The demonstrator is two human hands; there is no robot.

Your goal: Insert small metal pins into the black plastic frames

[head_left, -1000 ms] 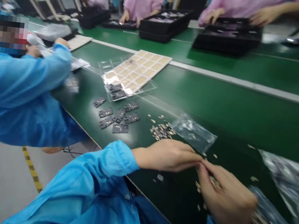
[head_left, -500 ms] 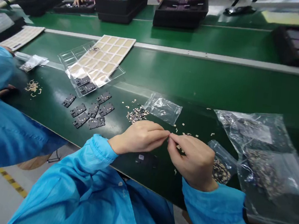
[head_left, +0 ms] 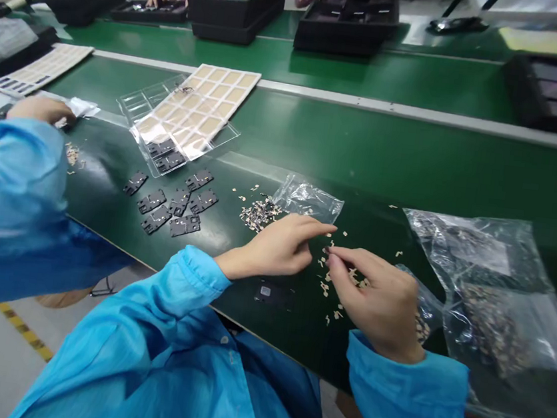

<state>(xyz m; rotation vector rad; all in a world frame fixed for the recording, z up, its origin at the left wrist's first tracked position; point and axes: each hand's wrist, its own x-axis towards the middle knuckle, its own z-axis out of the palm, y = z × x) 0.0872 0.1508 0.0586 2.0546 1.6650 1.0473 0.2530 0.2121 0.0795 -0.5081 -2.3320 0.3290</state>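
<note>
My left hand (head_left: 281, 246) is above the green table with its index finger stretched out and the other fingers curled; whether it holds anything cannot be made out. Close to its right, my right hand (head_left: 379, 294) pinches a tiny dark piece between thumb and index finger. Small beige pieces (head_left: 325, 286) lie scattered between and under the hands. A dark flat part (head_left: 274, 296) with a light square lies below my left hand. Beyond that hand is a pile of small black and beige pieces (head_left: 259, 213), beside a clear bag (head_left: 308, 199).
Several black parts (head_left: 186, 225) lie at left, near a clear tray (head_left: 134, 102) and a beige grid sheet (head_left: 204, 103). Filled plastic bags (head_left: 498, 314) lie at right. A co-worker's blue sleeve (head_left: 24, 187) reaches in from the left. Black boxes (head_left: 347, 25) stand across the table.
My hands, whose fingertips met before, are now apart. My left index finger has stretched out, and my right hand has moved right. The co-worker's arm at left has shifted.
</note>
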